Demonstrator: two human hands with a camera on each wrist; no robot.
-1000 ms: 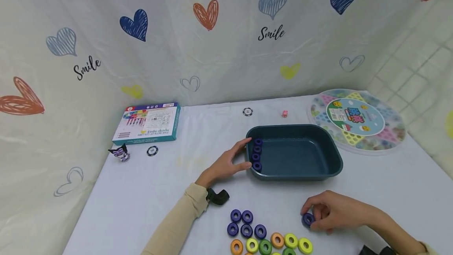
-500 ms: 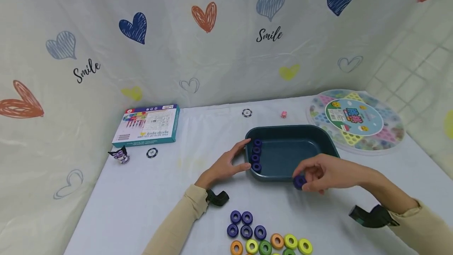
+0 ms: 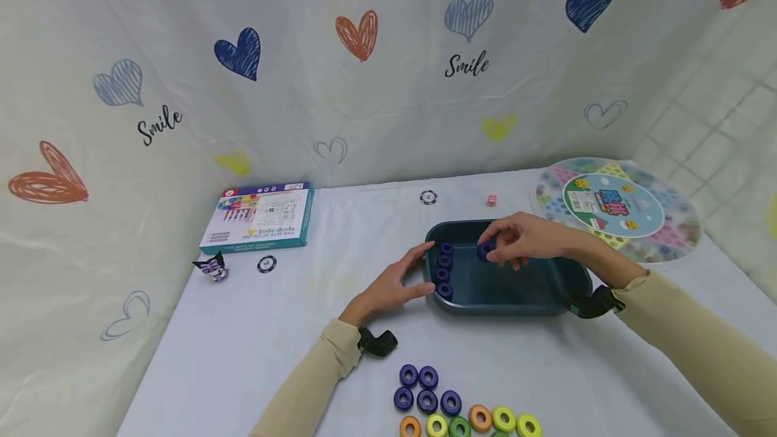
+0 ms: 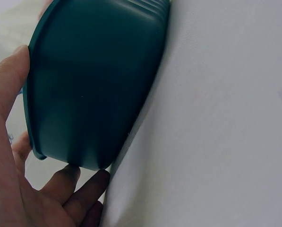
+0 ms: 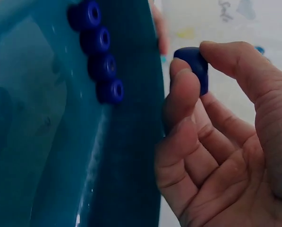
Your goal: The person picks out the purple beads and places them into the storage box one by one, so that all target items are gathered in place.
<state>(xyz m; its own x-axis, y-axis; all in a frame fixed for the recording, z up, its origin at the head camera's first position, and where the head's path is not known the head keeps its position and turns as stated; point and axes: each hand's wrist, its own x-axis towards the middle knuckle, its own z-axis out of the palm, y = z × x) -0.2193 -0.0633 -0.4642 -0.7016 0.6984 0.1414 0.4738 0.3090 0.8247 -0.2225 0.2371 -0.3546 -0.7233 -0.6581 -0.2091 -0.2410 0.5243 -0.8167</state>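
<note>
Between thumb and fingertips my right hand [image 3: 525, 240] pinches a purple ring-shaped bead [image 3: 485, 251]; it hovers over the dark teal tray [image 3: 516, 309], with that bead [image 5: 193, 66] seen from its side in the right wrist view. Spread fingers of my left hand [image 3: 388, 288] touch the tray's left end from outside, the thumb near its rim in the left wrist view. Inside, along the left wall, several purple ring beads [image 3: 444, 275] form a row. In front of the tray lie more loose purple beads [image 3: 427, 401].
Orange [image 3: 479, 417], yellow [image 3: 503, 418] and green beads [image 3: 460, 427] lie at the near edge of view. A game box [image 3: 261, 218], a small figurine [image 3: 212, 267] and a black-and-white chip [image 3: 267, 264] sit left. Behind the tray's right side lies a round game board [image 3: 613, 204].
My right hand has carried the purple bead from the table on the right up and leftward to above the tray. The left hand stays at the tray's end.
</note>
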